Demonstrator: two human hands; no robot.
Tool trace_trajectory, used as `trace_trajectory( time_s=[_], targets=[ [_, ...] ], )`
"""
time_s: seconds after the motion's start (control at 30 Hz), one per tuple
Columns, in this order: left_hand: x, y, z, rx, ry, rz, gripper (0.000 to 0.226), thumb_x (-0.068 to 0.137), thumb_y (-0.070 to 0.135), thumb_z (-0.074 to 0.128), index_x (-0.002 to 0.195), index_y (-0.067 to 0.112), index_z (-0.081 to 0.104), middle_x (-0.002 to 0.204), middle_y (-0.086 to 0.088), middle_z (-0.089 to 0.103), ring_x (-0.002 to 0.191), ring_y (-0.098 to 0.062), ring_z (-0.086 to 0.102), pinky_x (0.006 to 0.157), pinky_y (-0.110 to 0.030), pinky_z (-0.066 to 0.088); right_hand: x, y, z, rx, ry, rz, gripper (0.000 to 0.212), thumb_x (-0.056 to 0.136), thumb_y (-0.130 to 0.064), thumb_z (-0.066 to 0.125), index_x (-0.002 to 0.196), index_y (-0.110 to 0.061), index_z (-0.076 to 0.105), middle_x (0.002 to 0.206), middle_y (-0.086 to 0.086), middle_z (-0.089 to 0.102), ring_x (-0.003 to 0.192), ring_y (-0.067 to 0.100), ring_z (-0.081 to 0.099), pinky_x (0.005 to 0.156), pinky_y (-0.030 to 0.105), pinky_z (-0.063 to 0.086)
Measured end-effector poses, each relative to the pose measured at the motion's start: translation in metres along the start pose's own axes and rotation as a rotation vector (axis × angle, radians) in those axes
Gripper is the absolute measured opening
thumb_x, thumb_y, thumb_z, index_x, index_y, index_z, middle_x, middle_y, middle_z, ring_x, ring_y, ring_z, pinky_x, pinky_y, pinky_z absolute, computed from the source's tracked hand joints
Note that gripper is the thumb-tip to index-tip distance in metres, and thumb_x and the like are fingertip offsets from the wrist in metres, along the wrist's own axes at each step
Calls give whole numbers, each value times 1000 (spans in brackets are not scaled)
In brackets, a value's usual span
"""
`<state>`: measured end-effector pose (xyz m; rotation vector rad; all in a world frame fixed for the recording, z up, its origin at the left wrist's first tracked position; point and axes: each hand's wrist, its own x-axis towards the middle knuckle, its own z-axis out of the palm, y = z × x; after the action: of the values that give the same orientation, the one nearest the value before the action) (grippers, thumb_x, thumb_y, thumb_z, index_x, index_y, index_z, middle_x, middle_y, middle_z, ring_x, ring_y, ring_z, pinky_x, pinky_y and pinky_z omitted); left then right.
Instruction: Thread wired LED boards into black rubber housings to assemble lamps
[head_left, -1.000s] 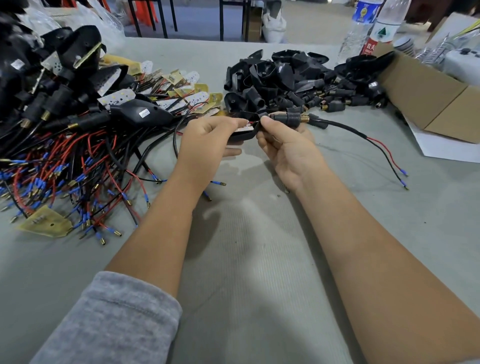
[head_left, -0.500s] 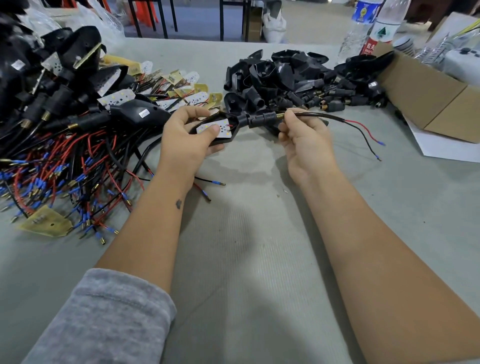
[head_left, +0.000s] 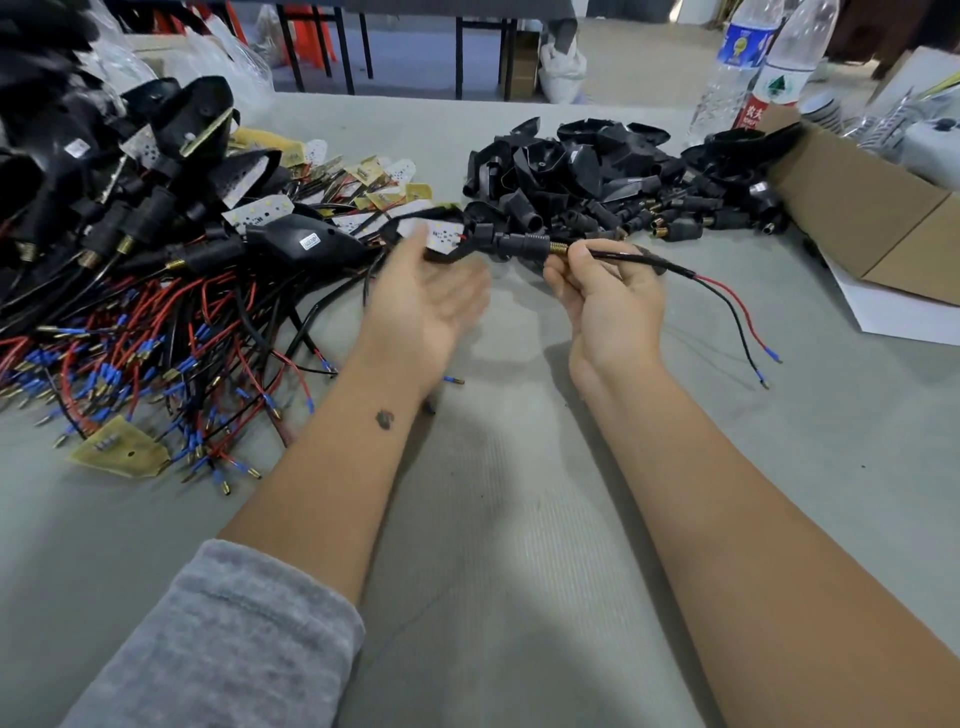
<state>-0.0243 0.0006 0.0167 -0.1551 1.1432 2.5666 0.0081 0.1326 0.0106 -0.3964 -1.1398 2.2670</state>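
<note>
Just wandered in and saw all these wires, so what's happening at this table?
A person is assembling small lamps by hand. The right hand pinches the cable of one lamp, whose white LED board sits in its black housing, red and black wires trailing right. The left hand is open beside it, blurred. Wired pieces are piled on the left, empty housings behind.

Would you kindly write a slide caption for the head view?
Right hand pinches the cable of a lamp; left hand open beside it.
</note>
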Motion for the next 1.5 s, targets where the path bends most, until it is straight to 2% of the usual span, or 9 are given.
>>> trace_trajectory(
  time_s=[0.1,0.2,0.3,0.37,0.5,0.77,1.0,1.3,1.5],
  targets=[
    [-9,-22,21,239,-137,-127,29,103,36,40,98,10,52,94,-10,61,88,-22,59,78,-28,49,-6,5,4,5,-18,6,17,92,8,56,79,-3,59,65,4,64,62,13,67,68,22,58],
    [-12,-28,31,256,-81,-11,22,105,21,41,95,10,57,82,-5,66,81,-16,62,89,-34,55,-11,6,6,-123,-89,-48,17,91,6,59,79,-5,63,66,4,68,67,16,68,71,26,58],
    [-7,-21,28,287,-35,86,19,105,16,39,97,7,54,98,-17,66,94,-27,65,100,-45,50,-14,7,6,-442,-184,-266,19,86,3,64,77,-14,64,76,7,69,78,20,68,80,35,57],
    [-5,-16,25,300,-15,125,19,105,17,41,100,6,55,106,-22,67,99,-32,67,92,-43,55,-18,8,5,-629,-254,-405,19,83,-1,67,75,-18,63,75,-5,66,76,9,63,76,26,52],
    [-2,-10,26,294,30,107,20,104,20,43,110,4,53,83,-10,63,65,-16,68,56,-29,57,-23,5,-1,-888,-449,-702,5,83,-5,60,82,-9,62,78,1,60,77,14,56,68,26,45],
    [-3,26,26,268,95,-2,34,107,25,32,81,12,50,53,4,54,45,-5,50,40,-14,42,-41,3,10,-1281,-738,-1177,17,79,2,52,87,-2,66,100,15,68,87,35,64,61,41,52],
    [-30,93,-12,484,101,117,31,107,28,34,81,13,43,55,6,38,35,-3,21,30,-14,17,-59,7,22,-1310,-868,-1116,44,78,0,59,121,-8,64,96,7,65,84,29,62,57,36,47],
    [-64,201,-102,1304,464,528,41,104,25,39,65,13,44,61,-2,45,44,-12,39,46,-25,30,-63,20,40,-1267,-828,-980,26,87,-9,57,111,-16,65,101,0,66,75,23,61,59,33,48],
    [-48,223,-140,1404,737,617,46,102,32,42,62,13,55,59,1,51,71,-27,51,68,-32,33,-65,19,47,-1239,-811,-912,25,87,-3,60,106,-19,66,97,-5,66,71,7,47,62,32,46]
  ],
)
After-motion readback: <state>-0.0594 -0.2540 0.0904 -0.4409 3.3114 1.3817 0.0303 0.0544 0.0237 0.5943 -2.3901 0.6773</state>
